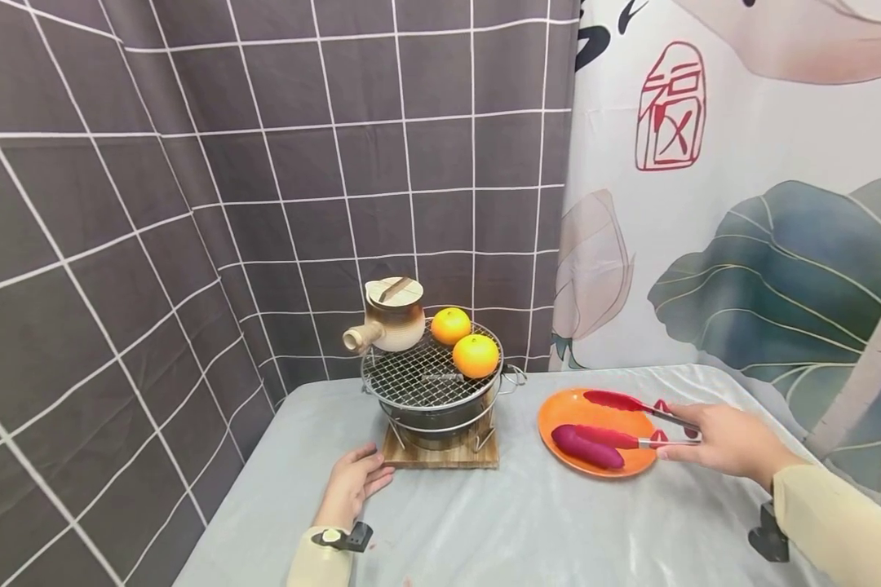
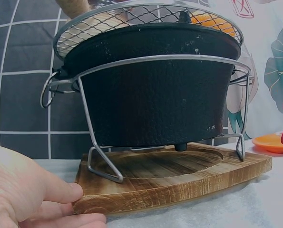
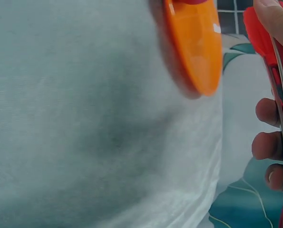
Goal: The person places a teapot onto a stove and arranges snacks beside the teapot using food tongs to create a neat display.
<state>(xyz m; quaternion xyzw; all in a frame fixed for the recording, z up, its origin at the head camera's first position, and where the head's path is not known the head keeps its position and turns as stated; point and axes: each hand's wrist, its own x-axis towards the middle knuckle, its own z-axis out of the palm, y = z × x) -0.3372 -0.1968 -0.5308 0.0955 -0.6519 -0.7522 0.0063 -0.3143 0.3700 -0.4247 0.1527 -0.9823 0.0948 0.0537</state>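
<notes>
My right hand (image 1: 727,443) grips red-tipped metal tongs (image 1: 635,420) over an orange plate (image 1: 568,408). The tongs' arms are spread, the lower one lying along a purple sweet potato (image 1: 586,447) on the plate. In the right wrist view my fingers (image 3: 268,145) curl round the tongs' red handle (image 3: 262,35), next to the plate's rim (image 3: 193,47). My left hand (image 1: 352,483) lies flat on the table, fingertips (image 2: 77,192) touching the wooden base (image 2: 179,183) of a small black stove (image 2: 155,90).
The stove's wire grill (image 1: 422,375) carries two oranges (image 1: 475,355) and a beige clay teapot (image 1: 391,316) with a side handle. The table wears a pale grey cloth (image 1: 529,522). Close behind hang a checked dark curtain (image 1: 191,163) and a lotus-print sheet (image 1: 741,204).
</notes>
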